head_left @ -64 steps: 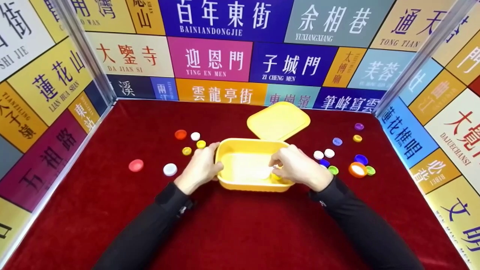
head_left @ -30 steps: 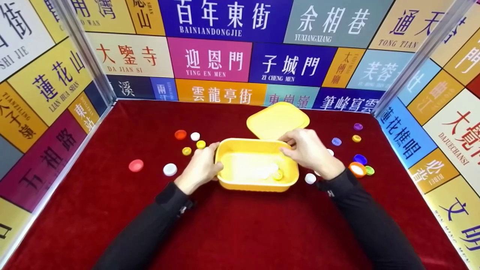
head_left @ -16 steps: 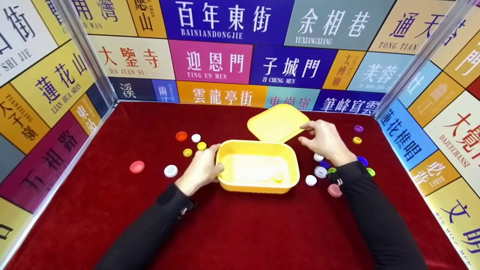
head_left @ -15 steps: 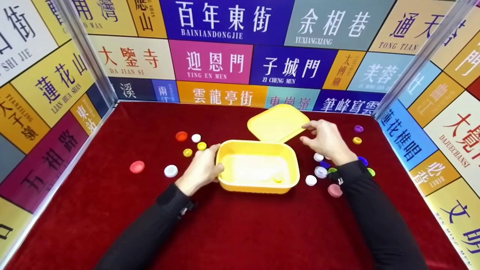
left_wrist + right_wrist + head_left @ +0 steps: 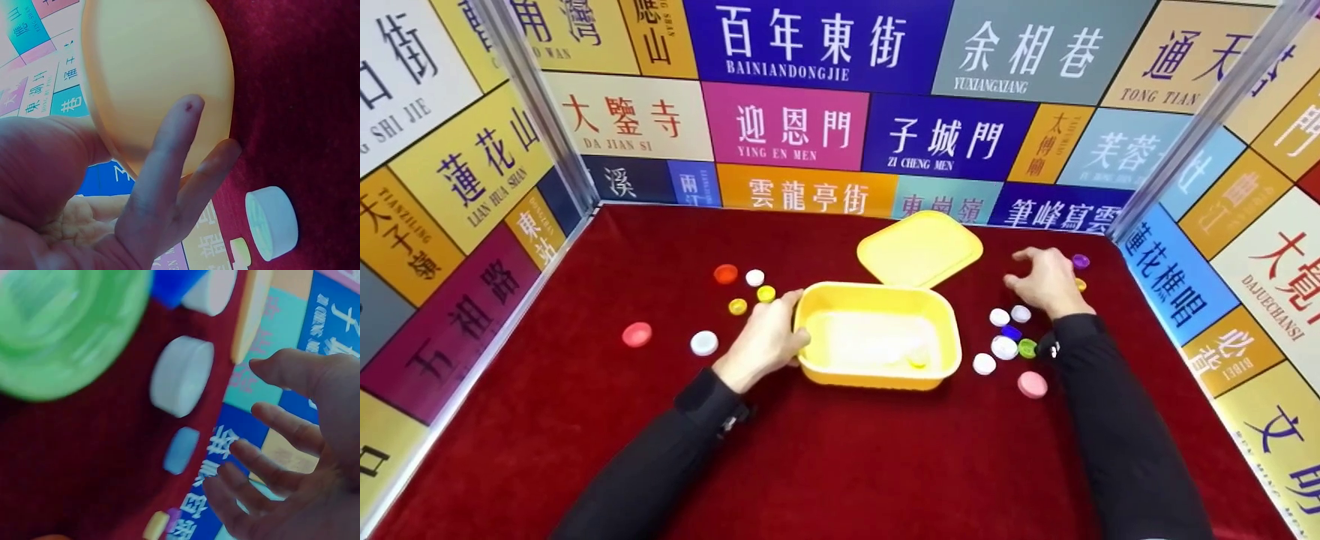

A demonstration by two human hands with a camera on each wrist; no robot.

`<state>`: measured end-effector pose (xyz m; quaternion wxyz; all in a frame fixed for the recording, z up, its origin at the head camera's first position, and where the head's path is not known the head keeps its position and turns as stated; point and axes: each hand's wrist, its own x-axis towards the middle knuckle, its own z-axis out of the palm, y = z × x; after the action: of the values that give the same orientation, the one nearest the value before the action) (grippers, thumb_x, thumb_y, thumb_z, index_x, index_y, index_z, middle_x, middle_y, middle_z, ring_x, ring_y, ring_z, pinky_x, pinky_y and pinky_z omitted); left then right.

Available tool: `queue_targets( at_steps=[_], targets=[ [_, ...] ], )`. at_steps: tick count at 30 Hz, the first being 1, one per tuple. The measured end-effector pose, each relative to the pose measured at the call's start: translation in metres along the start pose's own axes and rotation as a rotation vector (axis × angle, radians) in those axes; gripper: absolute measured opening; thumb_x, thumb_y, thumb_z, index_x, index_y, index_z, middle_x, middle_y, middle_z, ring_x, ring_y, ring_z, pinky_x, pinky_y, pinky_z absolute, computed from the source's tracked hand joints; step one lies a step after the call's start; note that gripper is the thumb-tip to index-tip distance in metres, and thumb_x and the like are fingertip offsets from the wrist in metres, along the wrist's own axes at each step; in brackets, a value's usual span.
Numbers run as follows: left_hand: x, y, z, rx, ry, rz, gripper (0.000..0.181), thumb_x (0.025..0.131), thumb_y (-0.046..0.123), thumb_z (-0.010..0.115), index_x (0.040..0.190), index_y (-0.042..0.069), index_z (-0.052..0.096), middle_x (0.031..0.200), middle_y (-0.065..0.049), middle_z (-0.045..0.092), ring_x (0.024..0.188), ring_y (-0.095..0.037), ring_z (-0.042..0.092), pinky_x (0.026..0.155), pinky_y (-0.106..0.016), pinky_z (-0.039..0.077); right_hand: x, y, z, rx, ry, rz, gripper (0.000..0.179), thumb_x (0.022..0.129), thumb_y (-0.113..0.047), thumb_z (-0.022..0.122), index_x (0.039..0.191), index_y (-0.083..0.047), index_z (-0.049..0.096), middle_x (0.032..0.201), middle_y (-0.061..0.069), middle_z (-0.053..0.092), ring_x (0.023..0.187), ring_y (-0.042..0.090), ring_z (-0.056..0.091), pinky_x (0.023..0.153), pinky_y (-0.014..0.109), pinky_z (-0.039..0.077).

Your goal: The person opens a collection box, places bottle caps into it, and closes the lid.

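Note:
My left hand (image 5: 761, 337) grips the left end of a yellow plastic box (image 5: 877, 380), thumb over the rim. In the left wrist view its fingers (image 5: 169, 146) lie against the outer wall. One yellow bottle cap (image 5: 918, 358) shows on the box floor. At the back right my right hand (image 5: 1048, 281) hovers with fingers spread and nothing in them. The right wrist view has a light blue cap (image 5: 181, 451) apart from those fingers, a white cap (image 5: 183, 377) and a large green cap (image 5: 67, 343). From the head, my right hand hides the light blue cap.
Behind the box lies its yellow lid (image 5: 921, 247). Several caps are scattered right of the box, including a pink cap (image 5: 1032, 385) and a purple cap (image 5: 1080, 261). More lie left, such as a red cap (image 5: 726, 274) and a white cap (image 5: 704, 343). Printed panels (image 5: 787, 124) wall the red cloth.
My right hand has come out of the box and travelled right, past the lid, to the far-right caps. My left hand keeps its grip on the box.

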<state>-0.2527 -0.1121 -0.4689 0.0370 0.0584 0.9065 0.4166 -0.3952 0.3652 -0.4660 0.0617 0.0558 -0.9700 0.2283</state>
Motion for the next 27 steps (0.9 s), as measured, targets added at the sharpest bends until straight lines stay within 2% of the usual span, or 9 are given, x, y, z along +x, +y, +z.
queue_targets(
  at_steps=[5, 10, 13, 17, 19, 27],
  targets=[
    [0.000, 0.000, 0.000, -0.001, 0.007, 0.025, 0.073, 0.102, 0.000, 0.070, 0.172, -0.002, 0.050, 0.152, -0.033, 0.071, 0.096, -0.036, 0.087, 0.059, -0.034, 0.069, -0.004, 0.014, 0.001, -0.030, -0.045, 0.088, 0.058, 0.104, -0.019, 0.078, 0.153, 0.010, 0.067, 0.160, 0.043, 0.061, 0.154, 0.063, 0.050, 0.130, 0.077, 0.038],
    [-0.001, 0.000, -0.001, -0.003, 0.005, 0.009, 0.073, 0.104, 0.001, 0.071, 0.174, -0.001, 0.049, 0.155, -0.031, 0.070, 0.093, -0.034, 0.087, 0.060, -0.033, 0.069, -0.006, 0.018, 0.000, -0.023, -0.079, 0.150, 0.053, 0.104, -0.015, 0.076, 0.152, 0.007, 0.069, 0.160, 0.040, 0.062, 0.144, 0.060, 0.057, 0.122, 0.074, 0.049],
    [-0.001, 0.001, -0.001, -0.004, 0.003, 0.001, 0.073, 0.105, 0.001, 0.071, 0.174, 0.000, 0.049, 0.156, -0.030, 0.069, 0.092, -0.033, 0.087, 0.060, -0.033, 0.069, -0.006, 0.020, 0.000, -0.020, -0.060, 0.166, 0.046, 0.102, -0.011, 0.076, 0.145, 0.005, 0.075, 0.149, 0.038, 0.071, 0.135, 0.057, 0.063, 0.117, 0.073, 0.054],
    [-0.001, 0.000, 0.000, -0.003, 0.001, -0.002, 0.073, 0.105, 0.002, 0.071, 0.174, 0.000, 0.048, 0.157, -0.030, 0.069, 0.090, -0.032, 0.086, 0.060, -0.033, 0.069, -0.007, 0.021, 0.002, -0.027, -0.020, 0.172, 0.031, 0.099, -0.006, 0.076, 0.128, 0.004, 0.084, 0.127, 0.034, 0.080, 0.124, 0.056, 0.069, 0.111, 0.072, 0.056],
    [-0.001, 0.000, 0.000, -0.002, -0.001, -0.004, 0.073, 0.105, 0.002, 0.071, 0.175, -0.001, 0.048, 0.158, -0.030, 0.068, 0.089, -0.032, 0.086, 0.061, -0.032, 0.069, -0.007, 0.022, 0.003, -0.027, -0.001, 0.171, 0.027, 0.098, -0.005, 0.076, 0.121, 0.004, 0.086, 0.122, 0.033, 0.081, 0.120, 0.056, 0.071, 0.109, 0.073, 0.057],
    [-0.001, 0.001, 0.000, -0.005, 0.003, -0.006, 0.074, 0.105, 0.002, 0.070, 0.175, -0.002, 0.047, 0.160, -0.033, 0.067, 0.095, -0.036, 0.088, 0.060, -0.033, 0.069, -0.009, 0.020, 0.003, -0.016, 0.030, 0.128, 0.024, 0.098, -0.004, 0.077, 0.118, 0.007, 0.086, 0.120, 0.035, 0.082, 0.119, 0.058, 0.072, 0.109, 0.073, 0.057]
  ],
)
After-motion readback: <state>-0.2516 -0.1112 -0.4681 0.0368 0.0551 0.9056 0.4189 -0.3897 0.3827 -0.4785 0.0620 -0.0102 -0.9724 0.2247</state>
